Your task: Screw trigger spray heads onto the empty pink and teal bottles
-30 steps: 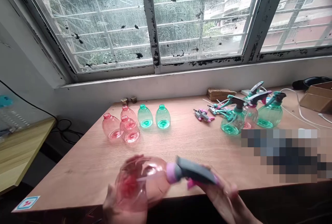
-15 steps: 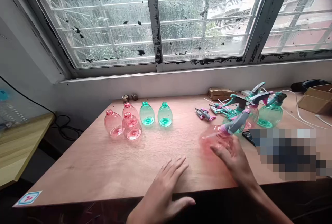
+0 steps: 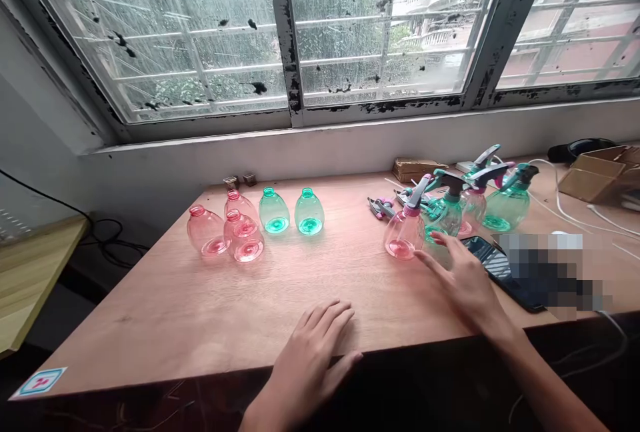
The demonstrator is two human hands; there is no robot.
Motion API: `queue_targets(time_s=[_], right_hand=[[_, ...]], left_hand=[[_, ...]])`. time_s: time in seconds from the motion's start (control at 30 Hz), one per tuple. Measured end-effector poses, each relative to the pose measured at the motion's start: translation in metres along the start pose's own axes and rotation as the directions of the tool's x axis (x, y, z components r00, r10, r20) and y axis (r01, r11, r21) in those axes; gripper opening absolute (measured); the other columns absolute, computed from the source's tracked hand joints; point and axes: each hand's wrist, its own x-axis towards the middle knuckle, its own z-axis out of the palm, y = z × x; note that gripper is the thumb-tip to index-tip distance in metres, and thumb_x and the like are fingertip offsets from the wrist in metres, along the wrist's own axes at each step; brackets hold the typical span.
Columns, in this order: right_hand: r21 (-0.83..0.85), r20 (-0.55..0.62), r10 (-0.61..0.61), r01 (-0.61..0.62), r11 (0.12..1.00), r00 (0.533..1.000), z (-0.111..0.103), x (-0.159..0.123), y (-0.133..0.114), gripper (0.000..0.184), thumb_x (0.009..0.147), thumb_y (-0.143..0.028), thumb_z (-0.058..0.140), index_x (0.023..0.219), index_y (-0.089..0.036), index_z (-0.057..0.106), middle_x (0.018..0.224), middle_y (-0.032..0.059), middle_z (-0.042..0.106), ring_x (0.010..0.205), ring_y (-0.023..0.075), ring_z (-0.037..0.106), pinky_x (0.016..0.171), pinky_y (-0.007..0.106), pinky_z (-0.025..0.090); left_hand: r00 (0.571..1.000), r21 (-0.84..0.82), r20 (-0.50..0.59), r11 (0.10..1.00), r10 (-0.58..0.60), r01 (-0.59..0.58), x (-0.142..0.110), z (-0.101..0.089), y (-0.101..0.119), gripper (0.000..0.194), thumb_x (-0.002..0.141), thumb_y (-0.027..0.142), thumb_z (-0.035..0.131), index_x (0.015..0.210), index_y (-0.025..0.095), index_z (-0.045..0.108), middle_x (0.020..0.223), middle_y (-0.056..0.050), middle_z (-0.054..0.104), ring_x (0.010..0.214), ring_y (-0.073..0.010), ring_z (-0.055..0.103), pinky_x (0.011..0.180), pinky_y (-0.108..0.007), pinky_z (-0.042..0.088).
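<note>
A: Which step is in hand?

B: Placement, by my reading. The pink spray bottle (image 3: 401, 239) stands upright on the table (image 3: 200, 325), its spray head (image 3: 419, 193) fitted and slanting up to the right. It sits at the left front of the other fitted bottles, beside the nearest green spray bottle (image 3: 449, 214).

A: State of the right hand (image 3: 465, 282)?

B: Thumb and fingers apart, nothing gripped, just beside the bottle's base. Thumb contact cannot be confirmed from here.

A: And the left hand (image 3: 317, 345)?

B: Lying loosely at the table's front edge, palm down, holding nothing.

A: What does the next move call for?

B: In my judgement, clearance. Lift the right hand away without nudging the base; a top-heavy bottle could tip. Units without heads, three pink bottles (image 3: 244, 244) and two green bottles (image 3: 309, 212), stand to the left; loose spray heads (image 3: 383, 209) lie behind the placed unit.
</note>
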Motion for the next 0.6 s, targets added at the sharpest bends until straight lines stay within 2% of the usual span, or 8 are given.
queue_targets(time_s=[0.07, 0.17, 0.27, 0.37, 0.43, 0.5, 0.6], right_hand=[[-0.120, -0.076, -0.010, 0.000, 0.993, 0.997, -0.021, -0.007, 0.015, 0.049, 0.095, -0.063, 0.047, 0.120, -0.023, 0.063, 0.119, 0.0141, 0.071, 0.111, 0.0364, 0.067, 0.093, 0.047, 0.051], [-0.384, -0.143, 0.003, -0.058, 0.922, 0.990, -0.054, -0.010, 0.051, 0.057, 0.096, -0.067, 0.037, 0.111, -0.022, 0.068, 0.113, 0.0168, 0.074, 0.106, 0.0395, 0.066, 0.089, 0.048, 0.049], [-0.555, -0.238, 0.080, -0.203, 0.807, 0.968, -0.080, -0.012, 0.095, 0.068, 0.096, -0.068, 0.028, 0.122, -0.020, 0.067, 0.131, 0.0190, 0.067, 0.113, 0.0441, 0.060, 0.087, 0.052, 0.047], [-0.599, -0.233, 0.158, -0.269, 0.754, 0.960, -0.093, -0.019, 0.136, 0.074, 0.097, -0.067, 0.021, 0.139, -0.019, 0.058, 0.144, 0.0194, 0.057, 0.121, 0.0447, 0.055, 0.093, 0.053, 0.043], [-0.632, -0.148, 0.257, -0.291, 0.718, 0.955, -0.096, -0.024, 0.159, 0.073, 0.095, -0.068, 0.022, 0.136, -0.023, 0.062, 0.147, 0.0203, 0.053, 0.123, 0.0457, 0.054, 0.095, 0.055, 0.042], [-0.627, -0.065, 0.329, -0.295, 0.721, 0.942, -0.098, -0.026, 0.177, 0.074, 0.095, -0.069, 0.021, 0.132, -0.023, 0.065, 0.145, 0.0231, 0.054, 0.126, 0.0463, 0.053, 0.095, 0.056, 0.043], [-0.606, -0.114, 0.286, -0.294, 0.739, 0.952, -0.103, -0.022, 0.193, 0.073, 0.094, -0.067, 0.025, 0.138, -0.020, 0.059, 0.138, 0.0234, 0.061, 0.124, 0.0419, 0.058, 0.094, 0.051, 0.049]], left_hand=[[1.000, 0.015, 0.005, 1.000, 0.007, -0.007, 0.001, 0.000, 0.000, 0.048, 0.098, 0.034, 0.058, 0.142, 0.021, 0.044, 0.147, -0.009, 0.057, 0.136, -0.0293, 0.051, 0.111, -0.050, 0.048], [1.000, 0.035, 0.010, 0.999, 0.011, -0.011, 0.002, 0.000, 0.000, 0.045, 0.099, 0.034, 0.057, 0.141, 0.021, 0.046, 0.147, -0.010, 0.057, 0.136, -0.0297, 0.051, 0.111, -0.050, 0.049], [1.000, 0.054, 0.011, 0.998, 0.014, -0.014, 0.003, -0.001, 0.001, 0.043, 0.099, 0.034, 0.056, 0.139, 0.020, 0.048, 0.148, -0.010, 0.057, 0.136, -0.0303, 0.051, 0.110, -0.052, 0.049], [1.000, 0.063, 0.011, 0.998, 0.015, -0.016, 0.004, -0.001, 0.002, 0.040, 0.099, 0.034, 0.056, 0.137, 0.021, 0.051, 0.147, -0.009, 0.057, 0.135, -0.0300, 0.052, 0.109, -0.051, 0.050], [1.000, 0.067, 0.007, 0.998, 0.016, -0.016, 0.004, -0.001, 0.003, 0.039, 0.100, 0.034, 0.056, 0.136, 0.021, 0.052, 0.147, -0.009, 0.057, 0.135, -0.0297, 0.052, 0.109, -0.051, 0.051], [1.000, 0.073, 0.005, 0.997, 0.017, -0.017, 0.004, -0.001, 0.003, 0.039, 0.099, 0.033, 0.056, 0.136, 0.021, 0.052, 0.147, -0.009, 0.057, 0.135, -0.0297, 0.053, 0.108, -0.050, 0.051], [1.000, 0.080, 0.003, 0.997, 0.020, -0.020, 0.004, -0.002, 0.003, 0.039, 0.099, 0.033, 0.056, 0.136, 0.021, 0.052, 0.147, -0.009, 0.057, 0.135, -0.0303, 0.053, 0.108, -0.051, 0.051]])
